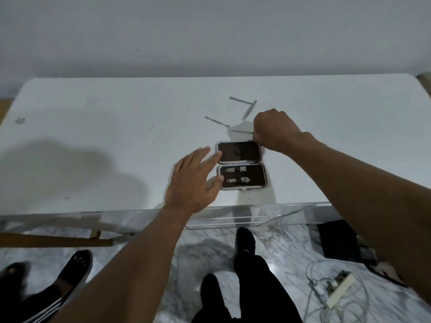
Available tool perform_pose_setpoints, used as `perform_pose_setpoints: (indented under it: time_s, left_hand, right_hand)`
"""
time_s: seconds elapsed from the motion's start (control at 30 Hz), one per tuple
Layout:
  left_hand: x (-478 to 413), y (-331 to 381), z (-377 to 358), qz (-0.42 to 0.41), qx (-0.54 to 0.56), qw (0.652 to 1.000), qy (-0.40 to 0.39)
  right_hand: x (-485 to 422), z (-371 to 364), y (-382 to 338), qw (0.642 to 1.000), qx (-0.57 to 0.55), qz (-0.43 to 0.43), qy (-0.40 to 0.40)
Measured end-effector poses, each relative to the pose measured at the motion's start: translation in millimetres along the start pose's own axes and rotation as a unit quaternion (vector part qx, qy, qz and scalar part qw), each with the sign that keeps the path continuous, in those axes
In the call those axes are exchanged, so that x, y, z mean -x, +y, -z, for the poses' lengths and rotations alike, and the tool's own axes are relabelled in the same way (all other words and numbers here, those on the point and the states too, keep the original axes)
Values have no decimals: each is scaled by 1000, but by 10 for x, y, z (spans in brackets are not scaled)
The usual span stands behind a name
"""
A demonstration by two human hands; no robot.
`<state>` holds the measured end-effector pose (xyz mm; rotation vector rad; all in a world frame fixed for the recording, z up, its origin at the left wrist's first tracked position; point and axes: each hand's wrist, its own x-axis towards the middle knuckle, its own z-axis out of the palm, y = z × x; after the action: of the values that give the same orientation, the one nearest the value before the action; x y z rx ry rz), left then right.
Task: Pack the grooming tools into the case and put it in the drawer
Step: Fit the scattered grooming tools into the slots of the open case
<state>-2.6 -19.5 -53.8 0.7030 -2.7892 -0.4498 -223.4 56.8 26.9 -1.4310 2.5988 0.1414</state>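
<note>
A small silver-rimmed grooming case (241, 165) lies open on the white table (93, 127), its dark lining up. The near half holds two nail clippers (238, 175); the far half shows only a strap. My left hand (194, 180) rests open against the case's left edge, fingers spread. My right hand (276, 130) hovers just beyond the far half, pinched on a thin metal tool (241, 131) that points left. Three more slim metal tools lie loose farther back: one (217, 121) to the left, two (243, 106) forming an angle.
A clear acrylic drawer (233, 217) projects from under the table's front edge, below the case. My black-clad legs and shoes (242, 243) stand on the marble floor. Another person's feet are at bottom left. A power strip with cables (338, 290) and a black bag lie at right.
</note>
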Motion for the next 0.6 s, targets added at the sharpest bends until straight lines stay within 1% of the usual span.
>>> perform_pose_setpoints:
  time_s: [0.1, 0.27, 0.47, 0.6]
  left_hand:
    - [5, -4, -2, -3, -5, 1000, 3]
    - [22, 8, -13, -13, -18, 1000, -10]
    - [28, 1, -41, -20, -26, 999, -10]
    - [21, -8, -46, -19, -28, 999, -5]
  right_hand:
    - [220, -33, 17, 1000, -6, 9, 29]
    - [666, -135, -21, 998, 9, 43, 43]
    - [935, -196, -72, 997, 30, 64, 16]
    - [982, -214, -62, 998, 40, 45, 1]
